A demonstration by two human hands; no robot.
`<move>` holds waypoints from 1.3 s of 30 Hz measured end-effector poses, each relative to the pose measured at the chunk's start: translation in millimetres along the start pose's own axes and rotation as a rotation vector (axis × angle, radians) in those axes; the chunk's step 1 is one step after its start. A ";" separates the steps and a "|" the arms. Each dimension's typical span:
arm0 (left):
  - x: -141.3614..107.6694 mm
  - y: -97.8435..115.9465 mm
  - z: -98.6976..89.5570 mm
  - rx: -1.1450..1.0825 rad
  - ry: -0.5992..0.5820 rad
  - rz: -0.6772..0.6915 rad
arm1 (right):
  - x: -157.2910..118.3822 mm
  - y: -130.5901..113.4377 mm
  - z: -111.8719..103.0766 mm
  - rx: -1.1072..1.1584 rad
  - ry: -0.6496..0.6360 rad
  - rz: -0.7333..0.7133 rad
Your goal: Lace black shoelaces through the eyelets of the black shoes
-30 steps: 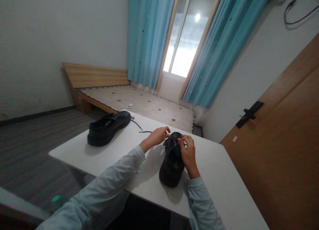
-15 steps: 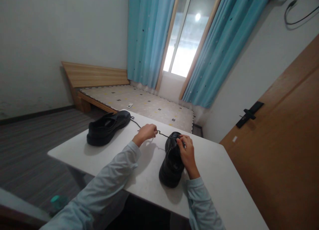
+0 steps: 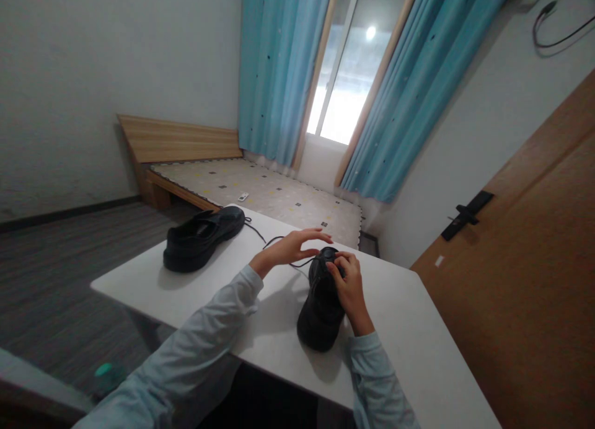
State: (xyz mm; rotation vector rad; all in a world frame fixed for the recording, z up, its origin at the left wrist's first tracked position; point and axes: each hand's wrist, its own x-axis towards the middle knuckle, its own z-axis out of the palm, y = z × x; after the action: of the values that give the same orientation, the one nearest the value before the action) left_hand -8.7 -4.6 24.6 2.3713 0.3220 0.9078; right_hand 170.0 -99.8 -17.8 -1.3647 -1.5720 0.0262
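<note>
A black shoe (image 3: 318, 320) stands on the white table (image 3: 395, 317) in front of me, its toe pointing away. My right hand (image 3: 348, 280) is closed at the shoe's right side, thumb and fingers pinched near the eyelets; whether a bit of lace is between them is hidden. My left hand (image 3: 292, 246) hovers just left of the toe, fingers stretched out and apart, holding nothing. A dark shoelace (image 3: 302, 265) runs from the shoe leftward, passing under and behind this hand. Farther left, a second black shoe (image 3: 199, 240) rests near the table's edge.
Beyond the table is a bed (image 3: 279, 187) with a patterned mattress and a small white remote (image 3: 243, 197) on it. A wooden door (image 3: 525, 261) is at the right. Blue curtains (image 3: 283, 75) flank the window. A green-capped object (image 3: 105, 373) sits low at left.
My left hand has let go of the shoelace, opened its fingers and moved right toward the shoe. The lace now hangs slack. My right hand has stayed at the shoe.
</note>
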 end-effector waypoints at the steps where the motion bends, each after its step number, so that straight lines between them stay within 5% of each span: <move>1: 3.0 4.7 4.8 0.000 -0.029 0.022 | 0.4 0.4 0.4 0.005 0.003 -0.005; 4: 8.7 11.8 16.5 0.055 -0.085 0.046 | 1.0 0.3 1.5 0.008 0.008 -0.019; 12: 5.0 5.8 17.7 0.237 0.020 0.148 | -0.6 -7.8 0.7 -0.008 0.030 -0.005; 23: -4.3 -12.5 10.3 0.297 0.106 -0.097 | -1.3 3.4 2.3 -0.064 0.045 0.043; 39: -7.1 -15.0 25.3 0.625 0.017 -0.060 | -2.6 11.5 6.4 -0.109 -0.035 0.128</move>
State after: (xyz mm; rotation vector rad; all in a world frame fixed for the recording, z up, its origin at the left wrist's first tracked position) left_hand 2.8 -6.2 -3.3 2.8921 0.7728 0.8907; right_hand 173.6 -94.1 -29.3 -1.5568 -1.5319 0.0436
